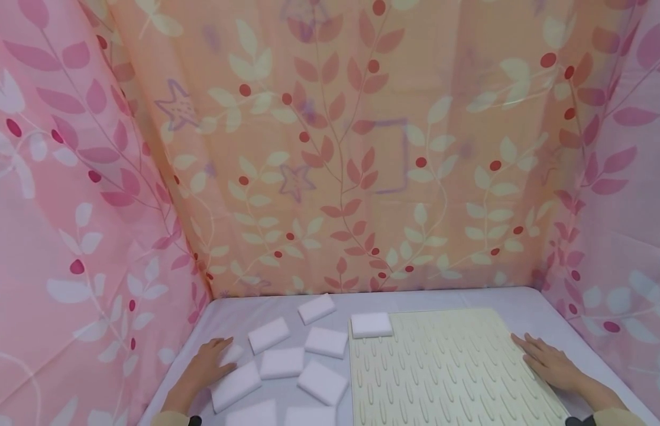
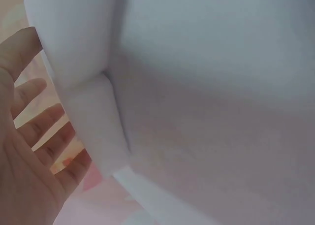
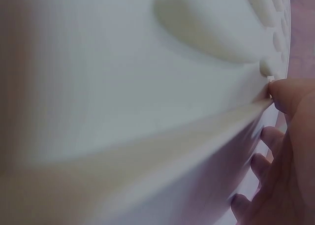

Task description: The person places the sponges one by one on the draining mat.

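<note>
My left hand [image 1: 207, 362] is at the table's left side, fingers spread around a small white block [image 1: 232, 354]. In the left wrist view its thumb touches the side of a white block [image 2: 74, 33], while the other fingers [image 2: 42, 124] stand apart. A cream mat [image 1: 431, 367] with rows of long raised ridges lies on the right. My right hand [image 1: 550, 362] rests along the mat's right edge; in the right wrist view one fingertip touches that edge and the other fingers [image 3: 261, 163] lie beside it. Another white block [image 1: 371, 325] sits on the mat's far left corner.
Several white sponge-like blocks [image 1: 323, 383] lie loosely on the pale table [image 1: 287, 305], left of the mat. Patterned fabric walls [image 1: 340, 148] enclose the table at the back and on both sides.
</note>
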### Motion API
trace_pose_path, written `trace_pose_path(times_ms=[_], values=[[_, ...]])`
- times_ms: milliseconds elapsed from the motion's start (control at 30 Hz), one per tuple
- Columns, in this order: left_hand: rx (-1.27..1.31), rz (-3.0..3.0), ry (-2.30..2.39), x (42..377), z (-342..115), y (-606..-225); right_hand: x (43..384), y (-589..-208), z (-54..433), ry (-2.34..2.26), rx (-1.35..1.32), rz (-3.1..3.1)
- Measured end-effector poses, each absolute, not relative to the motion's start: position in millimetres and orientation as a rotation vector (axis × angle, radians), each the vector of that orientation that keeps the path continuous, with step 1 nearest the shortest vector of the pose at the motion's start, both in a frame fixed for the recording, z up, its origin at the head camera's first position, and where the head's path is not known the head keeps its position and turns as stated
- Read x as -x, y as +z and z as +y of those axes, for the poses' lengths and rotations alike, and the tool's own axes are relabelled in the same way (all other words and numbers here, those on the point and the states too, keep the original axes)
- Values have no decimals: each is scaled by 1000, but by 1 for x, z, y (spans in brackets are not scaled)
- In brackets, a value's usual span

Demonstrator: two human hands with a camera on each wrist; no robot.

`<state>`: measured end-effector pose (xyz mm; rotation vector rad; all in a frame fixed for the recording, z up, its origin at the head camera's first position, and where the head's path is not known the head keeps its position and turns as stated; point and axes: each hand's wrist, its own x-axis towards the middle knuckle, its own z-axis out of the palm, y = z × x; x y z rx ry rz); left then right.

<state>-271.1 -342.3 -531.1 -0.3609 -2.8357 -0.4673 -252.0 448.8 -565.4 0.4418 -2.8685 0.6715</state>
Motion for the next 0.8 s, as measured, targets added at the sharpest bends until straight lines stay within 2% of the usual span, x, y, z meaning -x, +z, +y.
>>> trace_pose_path(times_ms=[800], values=[[302, -2841, -436, 268, -366, -533, 253, -566, 450, 689, -424, -2900]])
